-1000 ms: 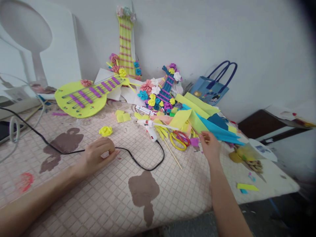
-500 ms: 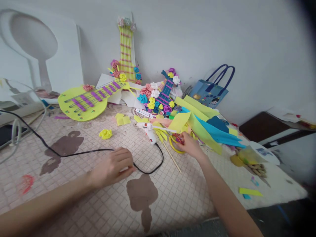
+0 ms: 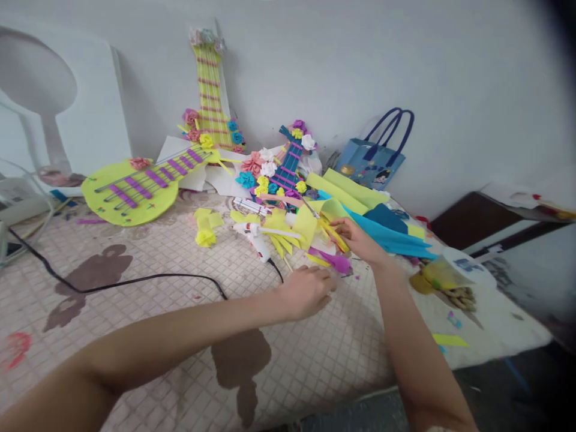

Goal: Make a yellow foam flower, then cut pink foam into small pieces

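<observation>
My right hand (image 3: 362, 241) is closed on yellow-handled scissors (image 3: 333, 235), blades pointing up and left over the paper pile. My left hand (image 3: 310, 292) reaches across the table (image 3: 148, 324) with curled fingers, its fingertips at a purple paper scrap (image 3: 341, 263). Whether it grips the scrap I cannot tell. A white glue gun (image 3: 256, 240) lies just left of both hands, its black cord (image 3: 135, 281) trailing off to the left. Yellow and blue paper sheets (image 3: 382, 219) lie behind my right hand.
Paper guitars stand at the back: a flat yellow guitar (image 3: 130, 193), an upright guitar (image 3: 209, 90) on the wall, a blue guitar with paper flowers (image 3: 288, 165). A blue gift bag (image 3: 373, 159) leans behind. A yellow paper flower (image 3: 206, 237) lies mid-table. A dark side table (image 3: 472, 219) stands right.
My right hand went from the blue sheets to the scissors and picked them up. My left hand slid right along the table, past the cord, to the purple scrap.
</observation>
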Demonstrator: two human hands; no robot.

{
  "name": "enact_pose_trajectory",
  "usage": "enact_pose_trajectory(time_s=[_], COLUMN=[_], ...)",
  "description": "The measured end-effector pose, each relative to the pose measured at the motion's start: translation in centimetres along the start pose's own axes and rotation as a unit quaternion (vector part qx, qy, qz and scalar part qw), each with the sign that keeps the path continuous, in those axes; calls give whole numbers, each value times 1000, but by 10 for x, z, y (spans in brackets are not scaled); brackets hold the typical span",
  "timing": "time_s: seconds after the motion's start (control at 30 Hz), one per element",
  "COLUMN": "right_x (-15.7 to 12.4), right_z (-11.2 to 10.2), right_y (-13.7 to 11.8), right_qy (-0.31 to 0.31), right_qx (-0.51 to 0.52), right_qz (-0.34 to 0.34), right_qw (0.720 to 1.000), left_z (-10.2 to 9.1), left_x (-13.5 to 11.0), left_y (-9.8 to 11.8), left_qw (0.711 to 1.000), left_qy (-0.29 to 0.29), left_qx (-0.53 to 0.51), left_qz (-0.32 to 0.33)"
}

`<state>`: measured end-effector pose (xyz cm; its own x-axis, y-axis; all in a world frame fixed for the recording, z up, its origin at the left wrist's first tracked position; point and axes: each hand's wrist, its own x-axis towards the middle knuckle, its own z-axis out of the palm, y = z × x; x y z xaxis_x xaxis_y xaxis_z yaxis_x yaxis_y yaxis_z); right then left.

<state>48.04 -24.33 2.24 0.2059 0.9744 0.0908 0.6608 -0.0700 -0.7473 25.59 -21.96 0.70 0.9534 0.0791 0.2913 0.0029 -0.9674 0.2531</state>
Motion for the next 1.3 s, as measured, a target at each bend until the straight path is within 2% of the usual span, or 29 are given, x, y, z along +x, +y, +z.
enact_pose_trajectory(time_s=[0.13,0.23,0.37,0.47,0.63,0.77,0.93,1.07,1.13,1.23,1.3], right_x=[0,-3,-5,-5,-7,-6,-6,-5,-5,-4,-5], right_z=[6,14,14,12,16,26,33,37,38,40,40], right_y=[13,22,26,26,24,27,31,33,34,35,35], right_qy=[31,48,62,71,70,71,82,92,95,93,90], right_qx=[51,70,73,58,-5,-89,-207,-275,-297,-318,-326], right_qz=[-6,-13,-20,-29,-46,-50,-49,-51,-52,-52,-52], right_qw=[998,996,995,995,996,992,974,956,949,942,940], left_z=[34,55,68,63,35,8,-18,-32,-39,-53,-64], left_x=[50,73,85,80,39,-8,-69,-117,-138,-158,-163], left_y=[-6,-10,-11,-10,-6,-6,-6,-12,-23,-53,-78], left_qw=[995,992,989,988,985,978,984,991,991,975,960], left_qy=[29,32,36,45,72,138,136,110,95,112,119], left_qx=[97,116,135,146,154,145,103,71,43,43,69], left_qz=[-22,-37,-42,-29,19,63,44,-18,-83,-189,-244])
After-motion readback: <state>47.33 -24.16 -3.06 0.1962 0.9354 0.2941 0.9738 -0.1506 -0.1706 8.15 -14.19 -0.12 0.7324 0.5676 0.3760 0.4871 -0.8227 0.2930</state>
